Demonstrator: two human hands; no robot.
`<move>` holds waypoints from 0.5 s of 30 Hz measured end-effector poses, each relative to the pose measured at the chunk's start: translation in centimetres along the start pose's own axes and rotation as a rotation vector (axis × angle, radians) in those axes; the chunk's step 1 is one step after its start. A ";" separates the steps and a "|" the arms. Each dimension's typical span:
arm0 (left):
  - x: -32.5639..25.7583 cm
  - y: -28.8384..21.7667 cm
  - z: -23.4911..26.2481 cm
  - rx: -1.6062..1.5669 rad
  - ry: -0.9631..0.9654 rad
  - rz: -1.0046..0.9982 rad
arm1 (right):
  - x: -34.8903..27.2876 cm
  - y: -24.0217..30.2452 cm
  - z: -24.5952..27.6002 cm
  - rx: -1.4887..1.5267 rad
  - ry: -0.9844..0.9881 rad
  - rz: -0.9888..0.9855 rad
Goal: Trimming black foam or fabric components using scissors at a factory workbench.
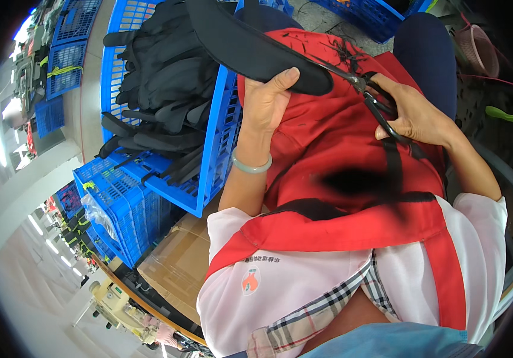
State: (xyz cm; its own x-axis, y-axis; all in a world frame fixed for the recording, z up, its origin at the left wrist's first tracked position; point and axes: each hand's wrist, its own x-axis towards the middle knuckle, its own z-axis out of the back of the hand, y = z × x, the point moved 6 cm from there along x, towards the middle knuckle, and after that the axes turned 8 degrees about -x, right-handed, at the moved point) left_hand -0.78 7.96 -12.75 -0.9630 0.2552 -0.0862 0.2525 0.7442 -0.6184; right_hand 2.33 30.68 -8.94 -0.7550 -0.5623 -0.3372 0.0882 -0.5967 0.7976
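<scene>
My left hand grips a long, curved, black padded piece, its thumb on top near the rounded end. The fingers beneath are partly hidden. My right hand is closed around the black handles of a pair of scissors. Their blades point left and lie at the edge of the padded piece, by its rounded end; whether they are apart cannot be made out. Below both hands a red apron covers my lap, and short black trimmings are scattered on it.
On the left, a blue plastic crate holds a heap of similar black pieces. More blue crates and a cardboard box stand nearer. A pink basket is at the far right; a sewing machine shows lower left.
</scene>
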 end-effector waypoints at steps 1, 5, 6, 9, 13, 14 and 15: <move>0.1 0.1 0.0 0.002 0.001 0.002 | 0.1 -0.1 0.0 0.003 -0.059 0.050; 0.1 -0.1 -0.9 -0.016 -0.014 -0.007 | 0.6 0.4 -0.1 -0.013 -0.037 0.059; 0.0 -0.3 -1.1 -0.019 -0.030 -0.021 | 0.7 0.5 -0.2 -0.020 -0.031 0.055; -0.3 -0.1 -0.9 -0.027 -0.043 0.004 | 1.0 0.5 -0.3 -0.019 0.045 -0.019; -0.5 -0.1 -0.5 -0.005 -0.083 0.001 | 1.0 0.5 -0.8 0.044 0.073 -0.031; -0.5 -0.1 -0.5 -0.006 -0.079 0.002 | 1.0 0.6 -1.0 0.044 0.073 -0.031; -0.5 -0.2 -0.6 -0.006 -0.074 0.002 | 1.0 1.2 -0.9 0.033 0.024 0.025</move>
State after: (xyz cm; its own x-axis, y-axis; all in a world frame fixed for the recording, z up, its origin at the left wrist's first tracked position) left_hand -0.26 8.08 -12.13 -0.9668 0.2101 -0.1451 0.2546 0.7475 -0.6135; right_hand 2.25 28.93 -8.74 -0.7368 -0.5910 -0.3285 0.0855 -0.5634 0.8217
